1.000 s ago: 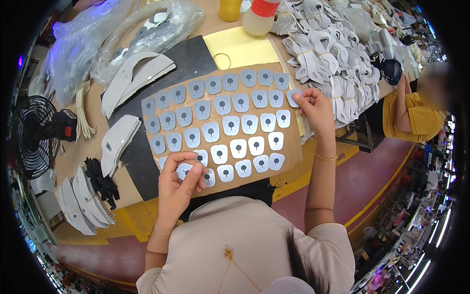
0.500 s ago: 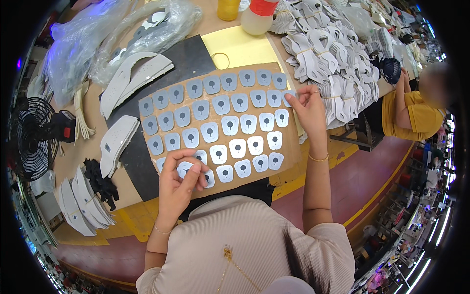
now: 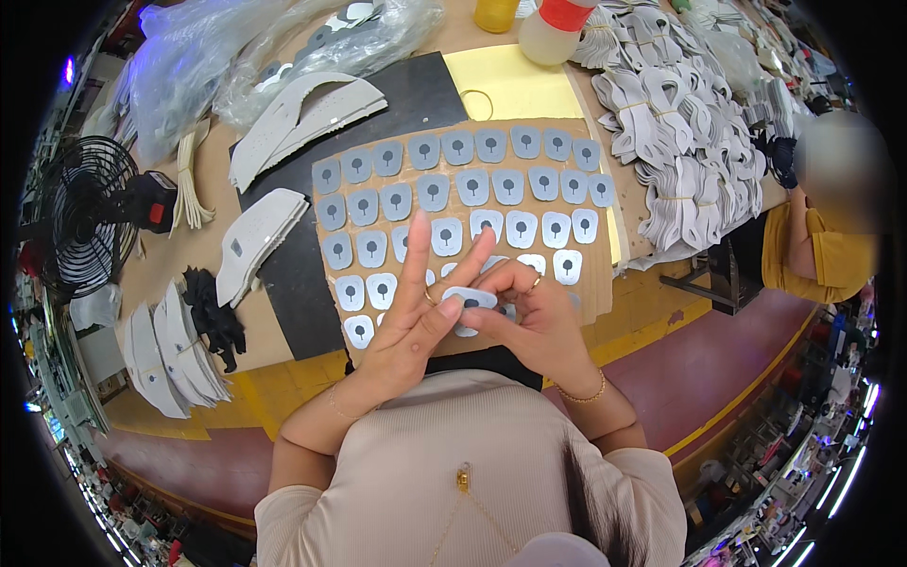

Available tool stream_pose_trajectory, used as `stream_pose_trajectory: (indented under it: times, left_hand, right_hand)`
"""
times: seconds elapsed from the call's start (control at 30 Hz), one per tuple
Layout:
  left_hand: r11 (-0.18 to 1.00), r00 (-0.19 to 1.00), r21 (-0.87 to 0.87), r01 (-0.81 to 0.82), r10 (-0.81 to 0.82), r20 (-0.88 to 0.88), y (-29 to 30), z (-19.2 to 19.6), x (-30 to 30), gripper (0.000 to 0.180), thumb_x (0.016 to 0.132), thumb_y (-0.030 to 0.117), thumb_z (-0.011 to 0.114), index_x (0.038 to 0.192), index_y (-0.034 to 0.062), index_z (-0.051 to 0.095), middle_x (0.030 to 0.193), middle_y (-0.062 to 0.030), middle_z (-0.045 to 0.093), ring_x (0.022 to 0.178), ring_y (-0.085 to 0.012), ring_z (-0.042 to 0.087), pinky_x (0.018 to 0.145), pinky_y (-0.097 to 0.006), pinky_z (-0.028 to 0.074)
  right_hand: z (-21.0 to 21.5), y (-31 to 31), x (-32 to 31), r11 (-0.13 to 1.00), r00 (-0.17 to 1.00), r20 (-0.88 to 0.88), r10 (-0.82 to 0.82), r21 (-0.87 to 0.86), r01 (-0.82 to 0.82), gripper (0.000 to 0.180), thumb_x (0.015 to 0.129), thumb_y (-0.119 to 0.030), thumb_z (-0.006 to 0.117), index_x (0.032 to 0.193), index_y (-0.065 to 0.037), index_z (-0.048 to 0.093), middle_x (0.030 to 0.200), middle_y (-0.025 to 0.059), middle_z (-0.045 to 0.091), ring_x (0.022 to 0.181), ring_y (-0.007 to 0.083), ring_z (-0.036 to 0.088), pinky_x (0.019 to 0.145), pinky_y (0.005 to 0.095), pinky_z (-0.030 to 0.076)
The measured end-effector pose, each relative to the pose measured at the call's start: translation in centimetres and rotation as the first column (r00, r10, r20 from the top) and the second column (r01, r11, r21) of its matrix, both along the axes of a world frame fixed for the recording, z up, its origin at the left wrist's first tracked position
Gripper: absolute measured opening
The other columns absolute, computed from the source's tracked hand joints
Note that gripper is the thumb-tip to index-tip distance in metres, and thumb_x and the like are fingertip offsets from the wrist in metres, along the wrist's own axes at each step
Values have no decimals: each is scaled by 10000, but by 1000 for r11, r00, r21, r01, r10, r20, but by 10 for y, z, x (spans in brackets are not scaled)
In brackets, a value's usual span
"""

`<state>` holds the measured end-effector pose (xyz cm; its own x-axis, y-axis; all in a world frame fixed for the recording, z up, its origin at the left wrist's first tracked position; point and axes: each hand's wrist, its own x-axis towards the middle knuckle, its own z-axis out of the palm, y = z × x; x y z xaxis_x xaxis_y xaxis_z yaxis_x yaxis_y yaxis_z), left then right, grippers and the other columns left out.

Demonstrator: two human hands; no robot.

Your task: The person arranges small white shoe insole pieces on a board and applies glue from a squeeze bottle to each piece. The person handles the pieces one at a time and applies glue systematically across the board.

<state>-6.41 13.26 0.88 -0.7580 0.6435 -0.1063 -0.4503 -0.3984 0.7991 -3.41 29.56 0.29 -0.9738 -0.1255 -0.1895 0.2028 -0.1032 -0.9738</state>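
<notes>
I held one small pale-grey patch (image 3: 470, 299), flat and rounded like a shield with a dark keyhole mark, between both hands at the near edge of the cardboard sheet (image 3: 601, 283). My left hand (image 3: 413, 323) had its thumb pressed on the patch and its other fingers stretched straight up; my right hand (image 3: 531, 323) was curled, fingertips pinching the patch's right end. Under my hands the stiff brown cardboard carried rows of identical patches (image 3: 452, 194), matte and smooth. It lay partly on a black mat (image 3: 283, 283) on the tan table (image 3: 203, 250). Along the table's left edge lay curved grey-white shoe pieces (image 3: 253, 241) and a black fan (image 3: 80, 227). Toward the far edge sat a yellow sheet (image 3: 515, 85), crinkled clear plastic bags (image 3: 189, 57) and a bottle with a red cap (image 3: 553, 33). Bundled grey cut parts (image 3: 671, 132) crowded the right corner, beside a person in yellow (image 3: 817, 250).
</notes>
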Motion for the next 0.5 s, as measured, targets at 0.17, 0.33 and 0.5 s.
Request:
stream_pose_trajectory:
  times: [0.17, 0.33, 0.5]
  left_hand:
    - [802, 801, -477, -358, 2, -598, -36, -1, -6, 580, 904, 41, 425, 1432, 40, 185, 1434, -175, 321, 1306, -280, 346, 1068, -385, 245]
    - [426, 696, -555, -714, 346, -629, -82, -16, -19, 503, 907, 69, 461, 1376, 36, 284, 1282, -162, 482, 1116, -212, 496, 938, -330, 386]
    - [649, 825, -579, -494, 560, -75, -108, -6, 4, 507, 947, 163, 423, 1402, 58, 226, 1254, -192, 493, 1058, -192, 521, 895, -302, 413]
  right_hand:
    - [10, 35, -2, 981, 979, 58, -195, 7, 194, 148, 835, -37, 630, 958, -23, 548, 830, 28, 598, 791, 76, 582, 660, 225, 466]
    - [-9, 120, 17, 833, 882, -11, -471, 322, 449, 147, 899, -155, 574, 970, -43, 512, 930, 53, 611, 865, 91, 571, 792, 244, 453]
    - [-31, 129, 23, 868, 875, 124, -469, 249, 430, 201, 953, -257, 479, 1018, -67, 477, 1106, 94, 588, 1014, 145, 563, 908, 301, 427]
